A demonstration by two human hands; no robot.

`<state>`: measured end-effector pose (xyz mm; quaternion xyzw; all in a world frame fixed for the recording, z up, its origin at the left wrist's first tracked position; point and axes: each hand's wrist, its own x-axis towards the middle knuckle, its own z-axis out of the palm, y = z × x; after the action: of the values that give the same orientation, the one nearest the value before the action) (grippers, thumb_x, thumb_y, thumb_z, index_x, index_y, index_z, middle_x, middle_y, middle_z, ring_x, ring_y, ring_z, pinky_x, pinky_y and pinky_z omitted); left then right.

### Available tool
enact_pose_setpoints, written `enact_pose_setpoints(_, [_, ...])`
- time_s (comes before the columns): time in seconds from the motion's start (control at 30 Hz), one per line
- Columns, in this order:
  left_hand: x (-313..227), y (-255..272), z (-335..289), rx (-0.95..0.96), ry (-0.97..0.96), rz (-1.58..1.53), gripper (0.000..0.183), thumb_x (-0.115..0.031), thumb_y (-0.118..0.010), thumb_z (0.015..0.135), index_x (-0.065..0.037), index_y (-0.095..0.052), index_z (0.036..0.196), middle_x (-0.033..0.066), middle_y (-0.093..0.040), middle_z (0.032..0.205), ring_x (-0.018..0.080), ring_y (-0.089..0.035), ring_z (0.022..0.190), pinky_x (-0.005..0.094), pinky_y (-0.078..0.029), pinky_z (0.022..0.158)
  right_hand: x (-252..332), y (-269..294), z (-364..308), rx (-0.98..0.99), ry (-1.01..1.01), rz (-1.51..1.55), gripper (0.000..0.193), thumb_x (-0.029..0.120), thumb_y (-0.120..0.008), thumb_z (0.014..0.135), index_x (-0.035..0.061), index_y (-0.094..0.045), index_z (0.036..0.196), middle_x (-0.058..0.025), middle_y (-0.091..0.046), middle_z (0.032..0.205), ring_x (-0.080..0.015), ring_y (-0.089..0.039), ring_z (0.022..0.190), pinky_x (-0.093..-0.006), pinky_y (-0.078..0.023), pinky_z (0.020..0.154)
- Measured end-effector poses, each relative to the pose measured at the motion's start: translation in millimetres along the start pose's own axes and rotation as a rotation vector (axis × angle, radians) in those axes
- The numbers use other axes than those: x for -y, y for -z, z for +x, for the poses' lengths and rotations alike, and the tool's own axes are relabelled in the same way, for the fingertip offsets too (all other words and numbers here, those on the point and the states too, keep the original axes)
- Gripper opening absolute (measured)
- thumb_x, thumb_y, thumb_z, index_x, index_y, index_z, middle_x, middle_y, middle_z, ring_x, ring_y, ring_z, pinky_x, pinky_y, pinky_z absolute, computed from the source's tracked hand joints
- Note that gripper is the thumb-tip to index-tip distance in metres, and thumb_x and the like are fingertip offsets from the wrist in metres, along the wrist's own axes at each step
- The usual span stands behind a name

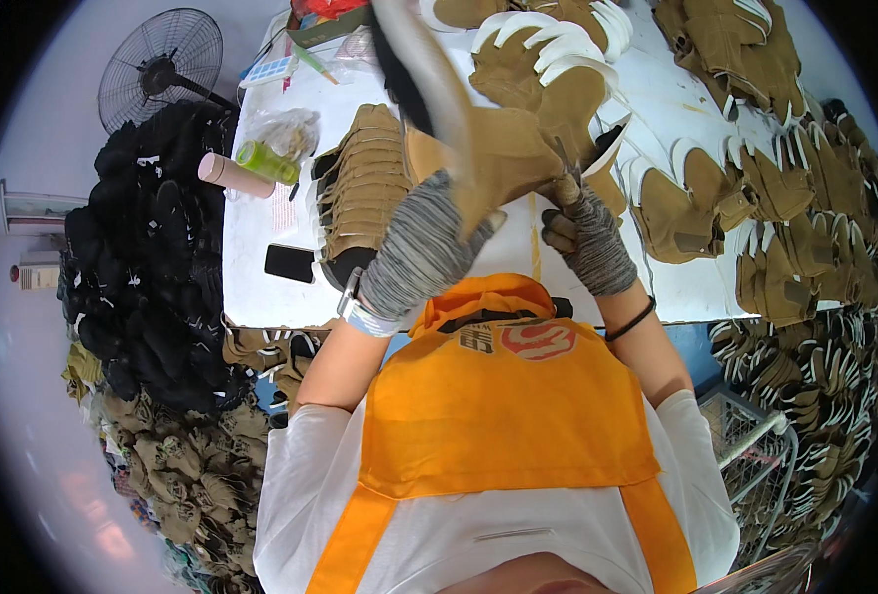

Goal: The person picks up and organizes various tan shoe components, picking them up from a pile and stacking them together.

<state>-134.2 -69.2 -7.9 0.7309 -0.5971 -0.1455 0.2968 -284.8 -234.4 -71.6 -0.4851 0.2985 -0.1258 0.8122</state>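
Note:
Over the table, a tan suede boot upper is held up between my two gloved hands. My left hand, in a grey knit glove with bare fingertips, is closed on its lower left part. My right hand, gloved alike, pinches its right edge with the fingers bent. A white and black edge rises from the upper toward the top of the view, smeared by motion. Left of my left hand lies a row of stacked tan uppers. Several uppers with white linings lie beyond my right hand.
The white table bears a black phone, a pink bottle, a green bottle and a box. Heaps of black pieces and a fan stand left. More uppers and a wire cart are right.

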Motion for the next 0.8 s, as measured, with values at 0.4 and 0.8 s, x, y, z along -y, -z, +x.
enact_pose_setpoints(0.4, [-14.1,-14.9,-20.4,-0.172,-0.305,0.607,0.032,-0.023,-0.06,0.078,-0.027,-0.067,0.109,-0.0043,-0.061,0.101,0.0163,-0.054,0.098,0.0412,-0.034,0.091,-60.3,-13.9,47.3,-0.03,0.703,-0.509,0.087,0.035,-0.081,0.06,0.0033,-0.037,0.128,-0.012,-0.047,0.119,-0.0262,-0.047,0.109,-0.0334,-0.038,0.094])
enact_pose_setpoints(0.8, [-24.6,-25.8,-36.5,-0.369,-0.238,0.496,0.021,-0.033,-0.072,0.072,-0.016,-0.069,0.086,-0.001,-0.062,0.094,0.0198,-0.056,0.08,0.0386,-0.035,0.077,-47.1,-40.1,40.5,0.567,0.099,0.721,0.049,0.021,-0.054,0.093,0.0059,-0.035,0.136,-0.011,-0.041,0.135,-0.0215,-0.045,0.12,-0.0329,-0.041,0.1])
